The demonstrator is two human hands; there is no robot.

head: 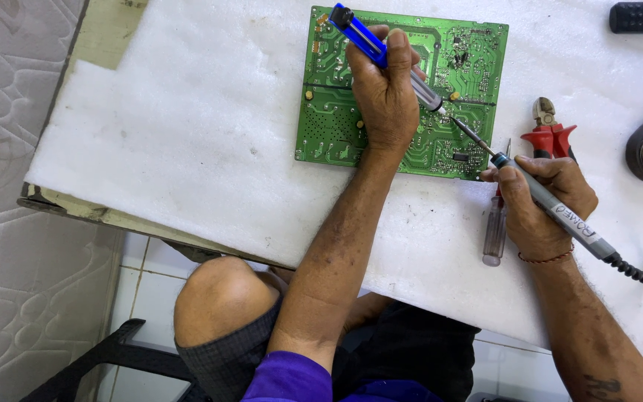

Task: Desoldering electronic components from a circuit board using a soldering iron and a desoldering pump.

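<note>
Your left hand (385, 93) is gripping the blue desoldering pump (381, 53) over the green circuit board (351, 112) lying on the white foam mat (173, 126). Your right hand (541, 205) is gripping the soldering iron (552, 208), tip touching the board. Lingering there is risking a lifted pad; the pump could slip off the joint.

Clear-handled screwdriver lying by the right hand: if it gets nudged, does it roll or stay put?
The clear-handled screwdriver has a round-looking handle, so on a hard top it would probably roll. Here it lies on the soft white foam sheet, which likely damps that. The right hand lies over its upper part and rests against it, probably blocking it. It looks stiff and light.
</note>
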